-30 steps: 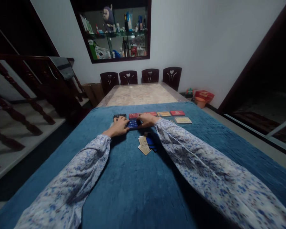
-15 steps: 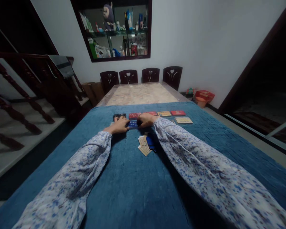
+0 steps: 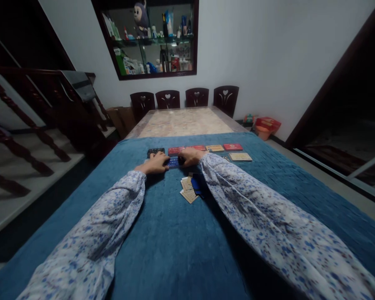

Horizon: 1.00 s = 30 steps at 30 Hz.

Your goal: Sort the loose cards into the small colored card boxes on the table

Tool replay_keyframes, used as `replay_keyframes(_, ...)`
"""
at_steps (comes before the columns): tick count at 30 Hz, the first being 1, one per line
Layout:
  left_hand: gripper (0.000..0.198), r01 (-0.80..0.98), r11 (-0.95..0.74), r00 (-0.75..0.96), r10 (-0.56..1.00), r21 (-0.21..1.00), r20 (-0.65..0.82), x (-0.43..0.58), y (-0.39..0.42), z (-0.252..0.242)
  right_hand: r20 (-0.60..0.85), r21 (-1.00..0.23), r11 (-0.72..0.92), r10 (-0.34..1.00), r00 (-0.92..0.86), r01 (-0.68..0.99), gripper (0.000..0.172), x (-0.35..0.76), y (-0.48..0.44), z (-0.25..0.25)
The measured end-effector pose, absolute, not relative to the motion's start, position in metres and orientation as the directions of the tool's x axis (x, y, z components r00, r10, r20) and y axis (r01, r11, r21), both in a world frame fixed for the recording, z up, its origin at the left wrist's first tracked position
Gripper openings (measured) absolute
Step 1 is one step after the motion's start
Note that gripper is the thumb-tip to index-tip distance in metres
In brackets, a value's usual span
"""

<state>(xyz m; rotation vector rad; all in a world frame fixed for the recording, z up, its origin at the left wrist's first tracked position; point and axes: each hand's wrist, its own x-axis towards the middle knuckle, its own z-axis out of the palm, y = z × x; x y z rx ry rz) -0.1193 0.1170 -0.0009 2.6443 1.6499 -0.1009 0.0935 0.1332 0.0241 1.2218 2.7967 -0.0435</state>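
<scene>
A blue pack of cards [image 3: 173,162] lies on the cloth between my two hands. My left hand [image 3: 156,163] is curled at its left end, thumb along the near side. At the right end, my right hand [image 3: 190,156] bends its fingers down against it; its fingertips are in shadow. Just behind my left hand lies a black pack [image 3: 155,151]. Red cards [image 3: 176,150] sit behind the blue ones, partly covered by my right hand. Nearer me is a loose fan of tan cards [image 3: 189,192], with blue cards [image 3: 197,185] beside it, close to my right sleeve.
To the right lie a tan pack [image 3: 215,148], a red pack [image 3: 233,147] and a cream pack [image 3: 240,156]. A blue cloth [image 3: 162,241] covers the near part of the table [image 3: 187,121]. Several dark chairs [image 3: 197,97] stand at the far end.
Both hands stay at the ends of the blue pack with hardly any movement. The whole view has shifted very slightly.
</scene>
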Motion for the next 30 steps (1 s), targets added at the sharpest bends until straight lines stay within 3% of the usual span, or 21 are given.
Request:
replay_keyframes(12,0.042,0.859,-0.505,0.5,0.863,-0.089,-0.066,-0.12,0.108,0.008,-0.065,-0.017,0.693,0.719,-0.692,0.721,0.038,0.091,0.139,0.018)
replay_keyframes(18,0.043,0.885,-0.46,0.454,0.886,-0.065,-0.093,-0.117,0.112,0.005,-0.103,0.042,0.681,0.73,-0.675,0.731,0.035,0.09,0.14,0.019)
replay_keyframes(30,0.038,0.91,-0.415,0.413,0.906,-0.003,-0.097,-0.114,0.126,0.003,-0.11,0.03,0.651,0.757,-0.645,0.759,0.042,0.089,0.143,0.02)
